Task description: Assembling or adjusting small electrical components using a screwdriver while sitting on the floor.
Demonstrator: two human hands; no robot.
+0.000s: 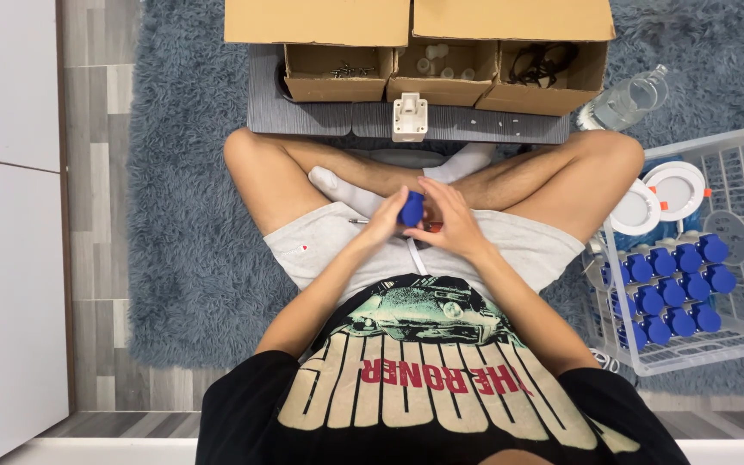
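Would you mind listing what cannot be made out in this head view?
- Blue part: mostly covered by the left hand and right hand; shape unclear.
- Cardboard boxes: contents too small, flaps shade them.
- White basket: right side cut off by the edge.
- Water bottle: partly behind the knee.

- A shaggy grey-blue rug point(182, 258) covers the wood-look floor point(92, 215).
- On the rug lie a grey board point(320, 116) bearing three small cardboard boxes point(441, 73), a clear water bottle point(630, 99) and a white wire basket point(734, 224).
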